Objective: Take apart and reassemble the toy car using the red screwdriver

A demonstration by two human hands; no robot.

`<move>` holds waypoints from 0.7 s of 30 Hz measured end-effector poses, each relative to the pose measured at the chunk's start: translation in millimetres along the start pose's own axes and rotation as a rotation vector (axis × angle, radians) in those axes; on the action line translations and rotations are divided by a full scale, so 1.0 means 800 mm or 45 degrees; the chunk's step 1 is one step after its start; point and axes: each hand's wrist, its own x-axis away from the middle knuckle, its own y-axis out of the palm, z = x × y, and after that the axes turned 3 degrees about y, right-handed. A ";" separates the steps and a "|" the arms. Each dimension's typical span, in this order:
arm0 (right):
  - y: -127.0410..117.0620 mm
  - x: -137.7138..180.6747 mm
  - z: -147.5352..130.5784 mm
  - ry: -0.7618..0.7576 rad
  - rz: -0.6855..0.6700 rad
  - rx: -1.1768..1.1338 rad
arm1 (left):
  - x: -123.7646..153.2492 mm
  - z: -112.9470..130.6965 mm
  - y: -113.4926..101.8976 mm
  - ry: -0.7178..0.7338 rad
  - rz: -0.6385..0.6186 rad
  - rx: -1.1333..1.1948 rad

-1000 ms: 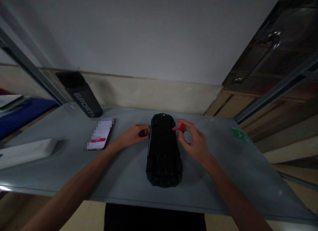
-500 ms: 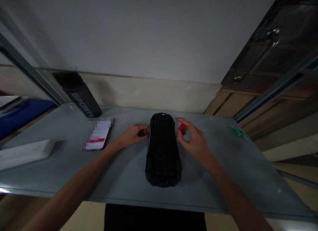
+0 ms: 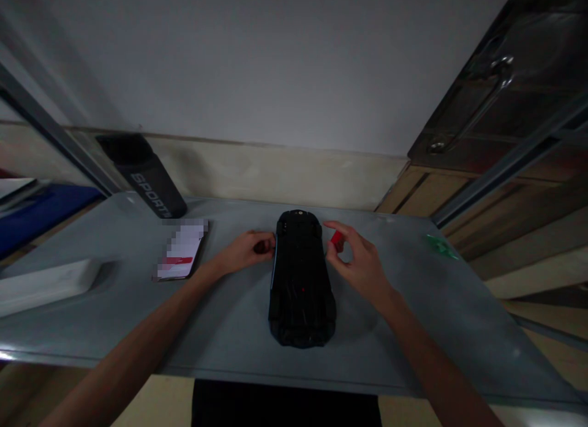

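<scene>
A black toy car (image 3: 302, 292) lies upside down in the middle of the grey table, its underside facing up. My left hand (image 3: 250, 250) rests at the car's left side, fingers curled and fingertips against its edge near the far end. On the other side, my right hand (image 3: 361, 261) holds a small red piece (image 3: 337, 238) between thumb and fingers, close to the car's far right wheel. What exactly the red piece is cannot be made out.
A phone with a lit screen (image 3: 181, 249) lies left of my left hand. Behind it stands a dark bottle marked SPORTS (image 3: 147, 179). A white case (image 3: 50, 285) is at the far left. Some green crumpled plastic (image 3: 441, 246) lies at right. A wall (image 3: 275, 170) borders the table's back.
Almost nothing differs. The fingers of my right hand have shifted slightly around the red piece; the car and my left hand stay in place.
</scene>
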 end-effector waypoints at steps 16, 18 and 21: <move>-0.002 -0.001 -0.002 -0.076 0.027 0.049 | 0.000 -0.004 0.001 0.016 -0.003 0.006; -0.002 -0.002 -0.003 -0.127 0.025 0.059 | 0.000 -0.004 0.001 0.018 0.000 0.004; -0.001 -0.001 -0.004 -0.138 0.031 0.085 | 0.000 -0.005 0.001 0.018 0.011 0.002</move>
